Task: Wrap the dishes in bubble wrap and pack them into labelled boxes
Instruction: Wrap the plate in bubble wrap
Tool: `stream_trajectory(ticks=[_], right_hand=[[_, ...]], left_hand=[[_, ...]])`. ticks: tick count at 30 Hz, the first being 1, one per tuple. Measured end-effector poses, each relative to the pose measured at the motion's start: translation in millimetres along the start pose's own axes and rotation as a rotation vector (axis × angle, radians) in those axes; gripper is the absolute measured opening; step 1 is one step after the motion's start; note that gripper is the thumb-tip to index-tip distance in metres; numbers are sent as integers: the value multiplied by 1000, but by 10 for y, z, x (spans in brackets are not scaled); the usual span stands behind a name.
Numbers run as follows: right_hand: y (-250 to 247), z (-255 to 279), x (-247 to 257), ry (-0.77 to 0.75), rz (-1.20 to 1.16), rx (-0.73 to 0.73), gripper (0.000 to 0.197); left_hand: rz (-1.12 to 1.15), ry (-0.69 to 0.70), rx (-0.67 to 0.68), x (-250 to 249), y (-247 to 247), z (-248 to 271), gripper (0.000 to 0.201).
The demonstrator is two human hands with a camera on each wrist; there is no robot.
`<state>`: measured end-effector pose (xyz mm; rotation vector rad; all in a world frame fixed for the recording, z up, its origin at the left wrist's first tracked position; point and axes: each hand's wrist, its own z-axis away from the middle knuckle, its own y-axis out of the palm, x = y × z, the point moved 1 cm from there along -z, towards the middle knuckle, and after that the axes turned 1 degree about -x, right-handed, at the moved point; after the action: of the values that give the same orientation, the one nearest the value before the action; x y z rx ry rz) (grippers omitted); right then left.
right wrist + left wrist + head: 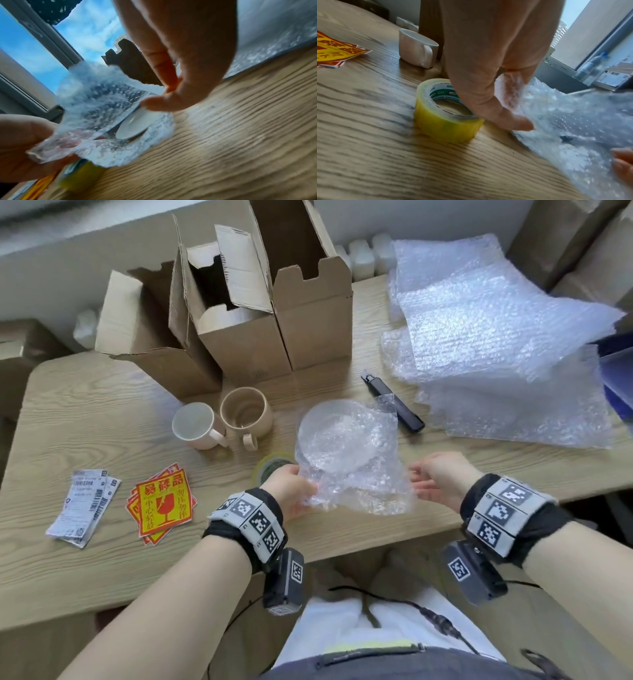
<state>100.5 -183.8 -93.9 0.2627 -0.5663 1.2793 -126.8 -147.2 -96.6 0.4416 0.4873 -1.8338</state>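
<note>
A white plate (329, 436) lies on the wooden table (102, 412), half covered by a sheet of bubble wrap (363, 481). My left hand (303, 491) pinches the sheet's near left edge, thumb on top, beside the tape roll (443, 112). My right hand (419, 477) pinches the sheet's right edge; in the right wrist view its thumb and forefinger (163, 94) meet just above the plate (133, 127), where a flap of wrap (96, 102) is lifted. A pale pink mug (195, 426) and a beige mug (245, 412) stand unwrapped to the left.
Three open cardboard boxes (236, 313) stand at the back. A stack of bubble wrap sheets (507, 344) fills the right side, with a black cutter (394, 404) beside it. Red and yellow fragile stickers (162, 503) and white labels (84, 505) lie at the left.
</note>
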Motion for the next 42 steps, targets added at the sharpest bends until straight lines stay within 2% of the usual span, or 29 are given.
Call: stream_trajectory(ticks=[2,4,6,7,8,11,14,16,18,22,26,31,33,35,36,38,40,42], right_hand=[[-30,-62,39,-68,87,-114,13],[-18,-126,29,-121,182,-66,29],[20,-177,2,-122,242,-5,46],[33,-217,-25,-125,267,-5,47],[42,-237,-36,-131,282,-13,42],[28,-323,-72,-150,262,-40,11],[-47,-336,-76,-189,343,-113,10],[-104,-360,-82,-212,448,-143,8],[-152,-362,-98,-231,505,-155,16],[-175,-378,-133,-304,604,-153,12],[-167,-365,-97,-422,620,-152,35],[-197,-401,-71,-499,635,-181,24],[-232,-410,-83,-529,640,-147,19],[-277,-416,-98,-538,637,-91,20],[-300,-429,-111,-539,642,-63,23],[-338,-460,-126,-543,678,-8,29],[-373,-497,-134,-543,693,37,36],[-414,-516,-139,-539,714,79,50]], left_hand=[[-80,-11,23,35,32,12,44],[-88,-26,30,80,85,18,46],[-92,1,1,126,139,19,28],[-110,34,-50,157,160,7,18],[-157,80,-124,185,166,-6,11],[-372,186,-355,243,153,-31,17],[-423,238,-438,299,136,-9,23],[-442,282,-428,350,152,3,19],[-489,314,-401,411,180,-4,20],[-554,284,-346,492,251,-16,19],[-635,274,-337,549,301,27,31],[-787,240,-330,483,370,88,36],[-954,313,-433,461,419,143,33],[-1159,505,-545,448,482,180,37],[-1268,585,-525,446,514,167,46],[-1476,629,-363,446,558,106,67],[-1574,550,-246,441,573,46,80],[-1598,509,-224,458,573,-7,82]])
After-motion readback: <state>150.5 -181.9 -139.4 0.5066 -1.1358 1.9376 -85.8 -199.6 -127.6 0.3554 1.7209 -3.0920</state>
